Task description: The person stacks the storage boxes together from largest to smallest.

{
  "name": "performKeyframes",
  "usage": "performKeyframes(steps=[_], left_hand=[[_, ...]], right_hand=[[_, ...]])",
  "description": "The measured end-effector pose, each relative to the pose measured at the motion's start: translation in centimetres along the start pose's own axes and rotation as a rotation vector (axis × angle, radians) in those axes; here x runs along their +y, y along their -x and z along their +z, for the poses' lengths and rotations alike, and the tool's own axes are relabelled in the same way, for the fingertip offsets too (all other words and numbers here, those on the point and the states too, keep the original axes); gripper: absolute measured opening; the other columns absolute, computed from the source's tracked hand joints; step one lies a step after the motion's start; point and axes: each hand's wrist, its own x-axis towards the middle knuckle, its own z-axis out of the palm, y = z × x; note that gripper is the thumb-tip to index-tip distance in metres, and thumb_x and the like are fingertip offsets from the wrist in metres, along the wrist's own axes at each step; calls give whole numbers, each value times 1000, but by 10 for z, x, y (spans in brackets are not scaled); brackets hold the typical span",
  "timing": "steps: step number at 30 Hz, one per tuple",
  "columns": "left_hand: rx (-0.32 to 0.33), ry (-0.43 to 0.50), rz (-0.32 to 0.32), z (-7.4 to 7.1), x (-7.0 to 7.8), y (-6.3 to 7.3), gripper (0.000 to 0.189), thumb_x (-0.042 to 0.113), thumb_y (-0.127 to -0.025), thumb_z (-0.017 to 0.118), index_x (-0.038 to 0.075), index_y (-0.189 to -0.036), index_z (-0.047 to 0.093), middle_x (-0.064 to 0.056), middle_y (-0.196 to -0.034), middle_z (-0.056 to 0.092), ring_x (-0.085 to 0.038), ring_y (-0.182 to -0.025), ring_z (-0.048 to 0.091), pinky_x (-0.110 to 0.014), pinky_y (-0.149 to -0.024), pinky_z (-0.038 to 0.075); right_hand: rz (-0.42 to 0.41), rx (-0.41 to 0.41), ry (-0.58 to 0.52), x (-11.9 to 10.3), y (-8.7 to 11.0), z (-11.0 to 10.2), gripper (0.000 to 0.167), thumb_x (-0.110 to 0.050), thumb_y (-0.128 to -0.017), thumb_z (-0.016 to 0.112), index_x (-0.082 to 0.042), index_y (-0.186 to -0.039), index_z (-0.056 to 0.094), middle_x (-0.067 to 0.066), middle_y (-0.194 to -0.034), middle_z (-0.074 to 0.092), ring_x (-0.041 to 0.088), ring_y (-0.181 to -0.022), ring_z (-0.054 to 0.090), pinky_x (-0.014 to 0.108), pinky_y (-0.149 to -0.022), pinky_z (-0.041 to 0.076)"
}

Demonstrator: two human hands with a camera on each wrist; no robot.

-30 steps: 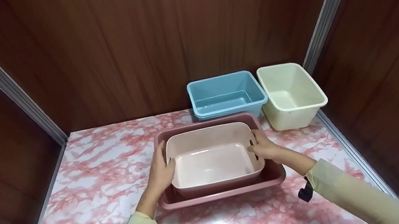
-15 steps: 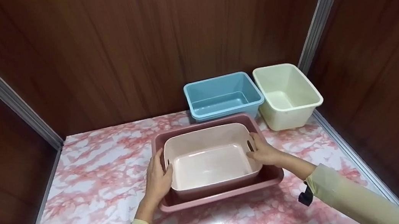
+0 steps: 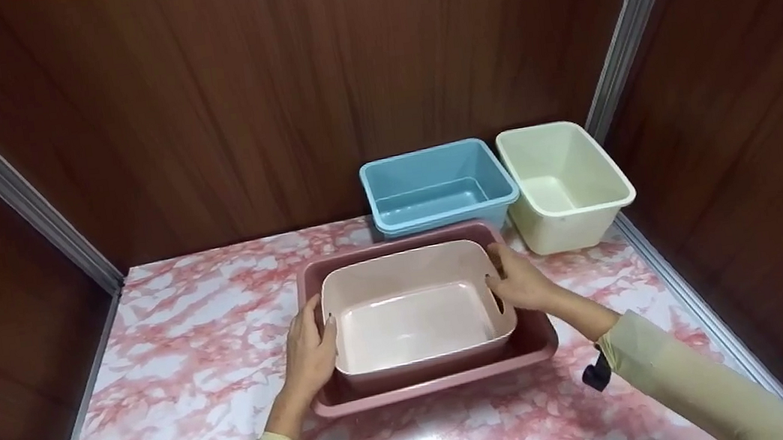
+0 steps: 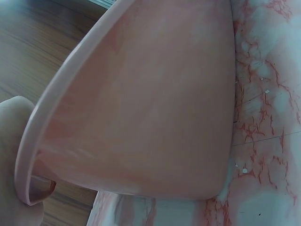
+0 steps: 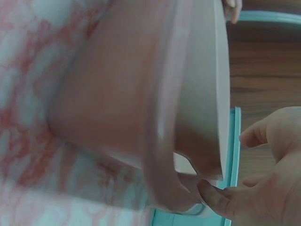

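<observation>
A pale pink bin (image 3: 413, 327) with handle slots sits inside a larger dusty-pink basin (image 3: 436, 388) in the head view. My left hand (image 3: 309, 356) lies at their left side, its thumb at the bin's rim and its fingers along the basin's edge. In the left wrist view this hand (image 4: 16, 165) shows only partly, behind the basin's rim. At the right end, my right hand (image 3: 523, 286) has its thumb beside the bin's slot and its fingers by the rim. The right wrist view shows the right hand (image 5: 268, 174) with thumb and finger spread.
A blue bin (image 3: 442, 198) stands behind the basin, against the back wall. Right of it is a cream bin (image 3: 571, 215) in the far corner. Dark wood panels (image 3: 226, 113) enclose the pink marbled tabletop (image 3: 184, 368) on three sides.
My right hand has slid a little away from me along the bin's right side, and its thumb has shifted up by the slot. My left hand's hold has loosened. Both containers stay put.
</observation>
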Motion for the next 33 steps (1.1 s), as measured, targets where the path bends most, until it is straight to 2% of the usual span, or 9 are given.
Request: performKeyframes(steps=[5,14,21,26,29,33], left_hand=[[23,-2,21,1,0,-2,44,7,-93,60,-3,-135,50,-20,-131,55,-36,-122,48,-49,-102,35],[32,-6,26,1,1,0,43,8,-92,61,-3,-133,52,-19,-129,57,-37,-122,48,-50,-102,36],[25,-53,69,1,0,2,43,14,-95,57,-5,-134,50,-21,-129,57,-38,-122,49,-50,-102,35],[23,-95,91,0,1,3,45,19,-97,54,-5,-134,48,-23,-130,54,-40,-124,46,-51,-104,33],[22,-129,58,0,2,3,48,23,-97,54,-3,-137,47,-28,-139,44,-48,-132,33,-58,-109,22],[-30,-110,-44,-2,2,3,55,28,-100,52,-2,-144,38,-31,-149,28,-50,-137,21,-60,-110,19]], right_hand=[[-9,18,86,-3,-14,-7,54,-2,-85,60,17,-132,42,35,-130,49,45,-126,43,53,-106,31],[-65,47,175,-5,-37,-14,47,-3,-86,61,15,-127,49,33,-125,52,45,-122,46,52,-105,33],[1,73,241,3,-70,-31,48,-7,-86,59,17,-126,50,36,-124,53,48,-120,46,53,-103,34],[88,33,298,15,-92,-42,52,-10,-89,55,14,-134,46,37,-130,48,49,-124,43,53,-105,33],[130,1,325,24,-102,-47,52,-9,-90,51,12,-137,44,36,-135,44,50,-126,41,54,-105,32],[160,-14,423,34,-111,-46,54,-11,-89,48,9,-138,44,37,-135,42,54,-122,41,58,-103,33]])
